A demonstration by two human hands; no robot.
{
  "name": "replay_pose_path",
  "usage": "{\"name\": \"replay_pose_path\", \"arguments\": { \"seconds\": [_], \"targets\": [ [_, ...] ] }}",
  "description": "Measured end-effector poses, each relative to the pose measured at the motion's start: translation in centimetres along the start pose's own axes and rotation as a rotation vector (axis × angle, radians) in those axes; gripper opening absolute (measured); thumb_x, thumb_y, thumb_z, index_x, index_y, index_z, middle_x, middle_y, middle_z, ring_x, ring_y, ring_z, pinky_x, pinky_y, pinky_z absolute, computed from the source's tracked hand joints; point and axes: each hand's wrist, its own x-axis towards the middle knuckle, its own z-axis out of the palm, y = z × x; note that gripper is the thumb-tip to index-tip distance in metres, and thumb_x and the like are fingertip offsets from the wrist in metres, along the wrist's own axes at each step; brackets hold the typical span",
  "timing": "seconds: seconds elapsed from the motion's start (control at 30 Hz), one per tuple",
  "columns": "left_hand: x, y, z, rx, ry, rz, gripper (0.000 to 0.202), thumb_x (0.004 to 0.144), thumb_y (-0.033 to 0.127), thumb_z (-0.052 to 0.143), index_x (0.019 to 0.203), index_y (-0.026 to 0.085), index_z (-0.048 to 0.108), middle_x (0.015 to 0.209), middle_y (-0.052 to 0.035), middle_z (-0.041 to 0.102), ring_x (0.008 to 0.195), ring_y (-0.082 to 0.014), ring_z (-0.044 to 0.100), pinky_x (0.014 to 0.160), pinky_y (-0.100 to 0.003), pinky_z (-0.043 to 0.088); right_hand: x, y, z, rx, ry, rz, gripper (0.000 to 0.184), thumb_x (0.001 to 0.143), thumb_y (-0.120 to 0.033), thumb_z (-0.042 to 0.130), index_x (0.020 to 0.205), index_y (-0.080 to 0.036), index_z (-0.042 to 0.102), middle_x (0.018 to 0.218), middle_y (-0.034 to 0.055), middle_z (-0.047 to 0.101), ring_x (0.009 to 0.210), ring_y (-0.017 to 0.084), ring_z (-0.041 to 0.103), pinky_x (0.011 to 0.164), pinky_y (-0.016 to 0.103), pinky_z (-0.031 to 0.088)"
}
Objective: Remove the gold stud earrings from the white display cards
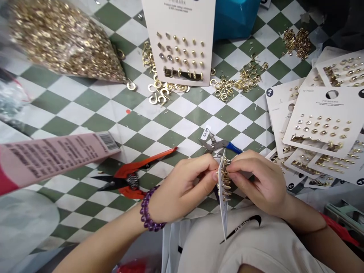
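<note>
Edge-on in front of my chest stands an earring card (223,218), with gold earring pieces (226,185) sticking out along its right side. My left hand (184,189), with a purple bead bracelet (148,208) on its wrist, pinches the card from the left between thumb and fingers. From the right, the closed thumb and fingertips of my right hand (258,184) meet at the card's row of gold pieces; whatever lies between them is too small to make out. Just beyond the hands lie blue-handled pliers (218,145) and a £3.00 price sticker (205,132).
Orange-handled snips (127,176) and a pink box (57,157) lie left. Behind are a bag of gold pieces (65,45), an upright earring card (179,22), loose gold hoops (224,89) and a blue object (236,19). Stacked earring cards (321,110) spread at right.
</note>
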Motion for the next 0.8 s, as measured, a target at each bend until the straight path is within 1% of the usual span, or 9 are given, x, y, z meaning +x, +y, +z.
{"name": "replay_pose_path", "arguments": {
  "seconds": [0.13,0.37,0.53,0.63,0.8],
  "targets": [
    [-0.03,-0.07,0.23,0.046,-0.012,0.013,0.032,0.097,0.031,0.035,0.074,0.015,0.048,0.062,0.0019,0.049,0.055,-0.0068,0.043,0.051,-0.018,0.034,0.1,-0.05,0.1,0.035,-0.007,0.013,0.011,0.087,-0.009,0.056,0.096,-0.015,0.058,0.088,0.0017,0.064,0.082,0.007,0.059,0.076,0.016,0.05],
    [-0.16,-0.19,0.54,0.085,-0.004,-0.002,0.037,0.098,0.038,0.028,0.075,0.016,0.047,0.07,-0.002,0.054,0.062,-0.0103,0.048,0.056,-0.023,0.037,0.31,0.06,0.16,-0.014,0.011,-0.079,0.01,0.086,-0.01,0.058,0.095,-0.012,0.059,0.086,0.0051,0.065,0.082,0.01,0.059,0.078,0.02,0.05],
    [-0.12,-0.3,0.68,0.065,0.034,0.053,0.032,0.098,0.032,0.031,0.076,0.016,0.046,0.067,0.0005,0.05,0.059,-0.0087,0.044,0.056,-0.021,0.037,0.21,-0.03,0.53,-0.051,0.047,-0.118,0.01,0.086,-0.009,0.057,0.095,-0.012,0.059,0.085,0.0064,0.065,0.08,0.011,0.059,0.075,0.023,0.051],
    [-0.07,-0.42,0.72,0.063,0.036,0.079,0.029,0.099,0.029,0.032,0.077,0.016,0.046,0.067,0.0016,0.049,0.058,-0.0074,0.043,0.055,-0.02,0.036,0.15,0.0,0.74,-0.044,0.071,-0.122,0.011,0.085,-0.007,0.057,0.095,-0.012,0.059,0.085,0.007,0.065,0.08,0.011,0.059,0.074,0.024,0.051],
    [-0.1,-0.56,0.78,0.062,0.044,0.106,0.028,0.099,0.028,0.032,0.078,0.015,0.046,0.068,0.0025,0.049,0.058,-0.0057,0.043,0.055,-0.018,0.036,0.13,0.13,0.84,-0.033,0.085,-0.132,0.01,0.085,-0.008,0.058,0.094,-0.011,0.059,0.084,0.0067,0.065,0.079,0.011,0.059,0.073,0.024,0.051]
  ]
}}
